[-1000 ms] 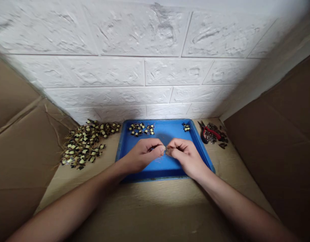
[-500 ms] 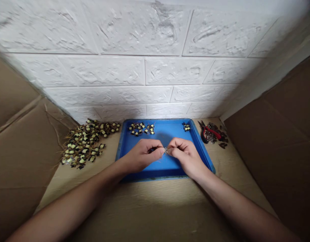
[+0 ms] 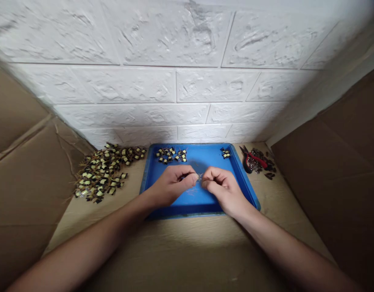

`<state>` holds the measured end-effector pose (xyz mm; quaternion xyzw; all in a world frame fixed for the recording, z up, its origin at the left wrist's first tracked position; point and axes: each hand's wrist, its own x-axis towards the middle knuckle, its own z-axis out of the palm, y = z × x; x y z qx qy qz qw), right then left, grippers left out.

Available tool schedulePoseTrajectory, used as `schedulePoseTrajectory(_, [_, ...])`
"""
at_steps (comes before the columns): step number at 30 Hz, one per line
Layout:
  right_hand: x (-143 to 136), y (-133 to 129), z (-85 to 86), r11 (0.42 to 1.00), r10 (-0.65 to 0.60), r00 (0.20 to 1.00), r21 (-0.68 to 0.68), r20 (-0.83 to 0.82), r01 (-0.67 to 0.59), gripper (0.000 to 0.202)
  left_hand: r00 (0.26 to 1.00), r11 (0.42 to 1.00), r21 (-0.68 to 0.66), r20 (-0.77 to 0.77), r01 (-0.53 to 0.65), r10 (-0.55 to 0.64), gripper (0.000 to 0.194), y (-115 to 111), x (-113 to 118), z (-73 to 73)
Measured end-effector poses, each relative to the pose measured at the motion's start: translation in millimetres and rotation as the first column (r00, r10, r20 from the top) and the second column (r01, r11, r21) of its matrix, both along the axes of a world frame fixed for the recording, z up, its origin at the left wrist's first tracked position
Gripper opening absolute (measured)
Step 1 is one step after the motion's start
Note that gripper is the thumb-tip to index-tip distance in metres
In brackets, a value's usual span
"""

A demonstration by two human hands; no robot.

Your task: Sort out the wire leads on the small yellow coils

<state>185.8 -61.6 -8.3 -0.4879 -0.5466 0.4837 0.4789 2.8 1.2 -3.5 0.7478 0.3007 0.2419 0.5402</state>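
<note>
Over the blue tray (image 3: 202,205), my left hand (image 3: 177,184) pinches a small part with shiny metal pins (image 3: 199,177) between thumb and forefinger; most of it is hidden by the fingers. Just to its right, my right hand (image 3: 225,188) is closed, thumb against forefinger, at the pins' edge. What those fingertips hold is too small to make out. Several small yellow-and-black wound coils (image 3: 165,156) lie at the tray's back left, and a few more coils (image 3: 225,153) at its back right. Fine wire bits (image 3: 191,191) show on the tray floor below my hands.
A large heap of yellow-and-black coils with coppery leads (image 3: 103,172) lies left of the tray. To the right, red-and-black pliers (image 3: 255,159) rest on a pile of small metal pieces (image 3: 256,165). Cardboard walls (image 3: 333,170) stand at both sides, a white brick-pattern wall (image 3: 189,85) behind.
My right fingertips have drawn slightly away from the pinned part, showing more of its pins. The left hand has risen a little with the part.
</note>
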Motion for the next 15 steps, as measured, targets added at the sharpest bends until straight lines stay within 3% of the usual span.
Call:
schedulePoseTrajectory(9, [-2.3, -2.3, 1.9, 1.000, 0.014, 1.000, 0.017, 0.011, -0.014, 0.020, 0.998, 0.998, 0.026, 0.033, -0.054, 0.054, 0.031, -1.9, 1.8, 5.1])
schedulePoseTrajectory(15, [1.6, -7.6, 3.4, 0.992, -0.021, 0.995, 0.129, 0.094, 0.009, 0.018, 0.988, 0.996, -0.029, 0.125, -0.084, 0.087, 0.032, 0.6, -0.1, 2.6])
